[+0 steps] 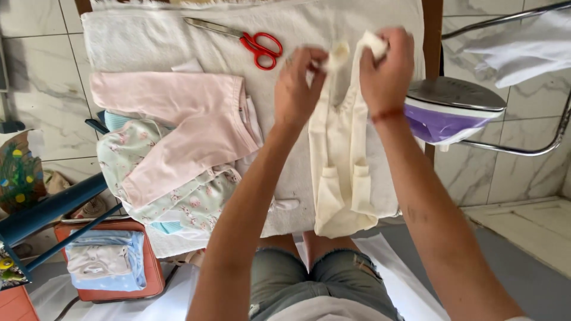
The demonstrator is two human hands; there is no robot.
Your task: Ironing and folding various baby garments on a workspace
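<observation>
A small cream baby garment (338, 160) lies lengthwise on a white towel-covered board (148, 41). My left hand (300, 89) pinches one shoulder strap at the garment's far end. My right hand (386, 68) grips the other strap, lifting it slightly off the towel. The garment's lower end hangs over the near edge of the board.
A pink baby top (178, 128) and a patterned pale green garment (196, 202) lie piled at the left. Red-handled scissors (253, 41) rest at the far side. A purple iron (449, 110) sits on a metal rack at right. An orange case (113, 258) with folded clothes stands on the floor.
</observation>
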